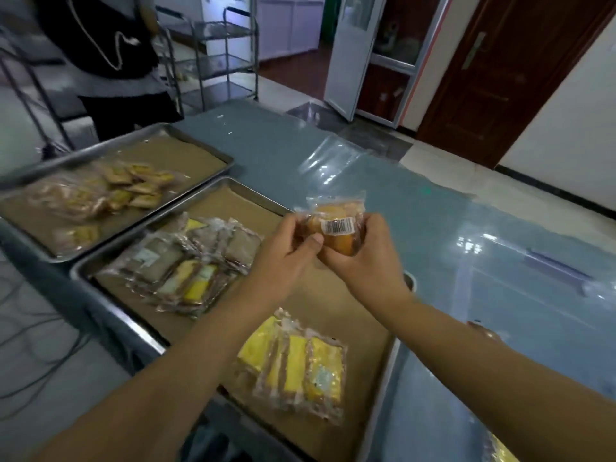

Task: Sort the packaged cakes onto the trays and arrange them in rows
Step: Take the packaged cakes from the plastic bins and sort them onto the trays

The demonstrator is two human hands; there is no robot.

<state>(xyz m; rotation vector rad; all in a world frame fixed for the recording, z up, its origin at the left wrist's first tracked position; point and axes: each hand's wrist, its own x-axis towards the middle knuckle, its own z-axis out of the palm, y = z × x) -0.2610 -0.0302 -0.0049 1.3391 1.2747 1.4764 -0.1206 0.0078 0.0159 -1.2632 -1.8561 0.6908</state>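
Fingers point(315, 241): both sets curled, pinching the cake point(336, 228) by its wrapper.
Hands: left hand point(286, 251) and right hand point(361, 258) meet above the tray's point(77, 272) far end.
Cake: golden, barcode up, held clear of the tray.
Tip: probably lay it flat, squared to a row.

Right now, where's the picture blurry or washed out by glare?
Head view: the packaged cake, held by the left hand and right hand, is fairly sharp, though its barcode is unreadable. In the same view, blur smears the far tray, glare streaks the blue table, and wide-angle distortion tilts the brown door.
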